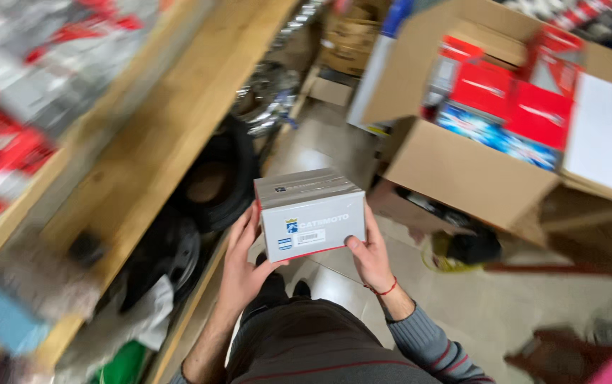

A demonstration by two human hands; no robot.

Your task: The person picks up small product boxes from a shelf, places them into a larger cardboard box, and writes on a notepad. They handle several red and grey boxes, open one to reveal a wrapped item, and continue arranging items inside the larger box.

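Head view: both hands' fingers (354,244) clasp a grey box (311,213).

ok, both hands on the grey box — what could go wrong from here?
1. The left hand and right hand hold the grey box only by its sides, nothing under it; a loose grip could let it slip to the tiled floor.
2. The picture is motion-blurred, so the person seems to be moving: the tyres under the wooden shelf and the open cardboard carton crowd the aisle, so a bump or trip is possible.
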